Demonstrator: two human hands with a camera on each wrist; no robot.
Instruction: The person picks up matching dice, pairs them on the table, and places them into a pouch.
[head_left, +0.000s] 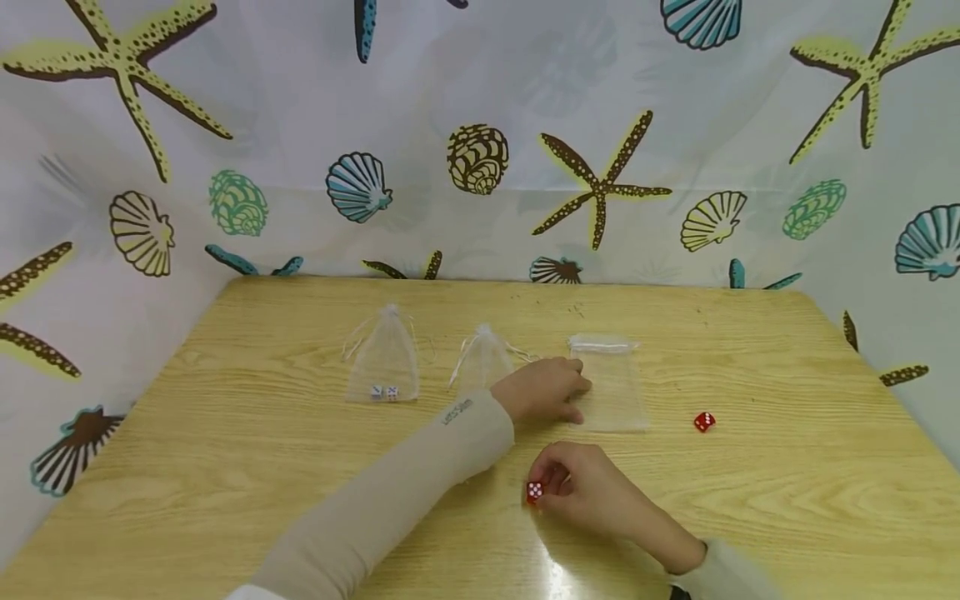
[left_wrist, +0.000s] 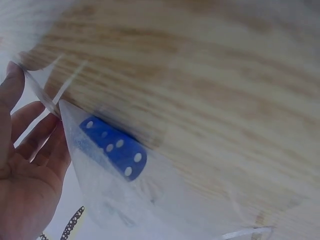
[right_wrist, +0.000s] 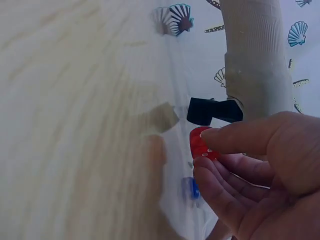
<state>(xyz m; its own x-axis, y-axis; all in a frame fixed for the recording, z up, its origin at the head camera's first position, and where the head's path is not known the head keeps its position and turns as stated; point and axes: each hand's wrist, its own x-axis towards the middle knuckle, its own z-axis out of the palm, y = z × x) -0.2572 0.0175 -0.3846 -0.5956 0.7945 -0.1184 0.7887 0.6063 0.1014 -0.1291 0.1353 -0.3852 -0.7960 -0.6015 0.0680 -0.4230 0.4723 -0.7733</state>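
Note:
My right hand (head_left: 588,487) pinches a red die (head_left: 534,492) between thumb and fingers, low in the head view. In the right wrist view the die (right_wrist: 201,145) shows white pips. Over the left edge of a flat sheer drawstring bag (head_left: 611,396) reaches my left hand (head_left: 543,390), its thumb and fingers spread apart at that edge. My left forearm crosses in front of a second sheer bag (head_left: 483,358), drawn closed at the top. Blue dice (left_wrist: 115,147) show through mesh close to the left wrist camera; in the head view they are hidden.
Another closed sheer bag (head_left: 386,350) stands to the left, with two white dice (head_left: 384,392) at its bottom. A second red die (head_left: 704,422) lies on the wooden table (head_left: 810,500) at the right. A cloth with shells and starfish (head_left: 480,225) surrounds the table.

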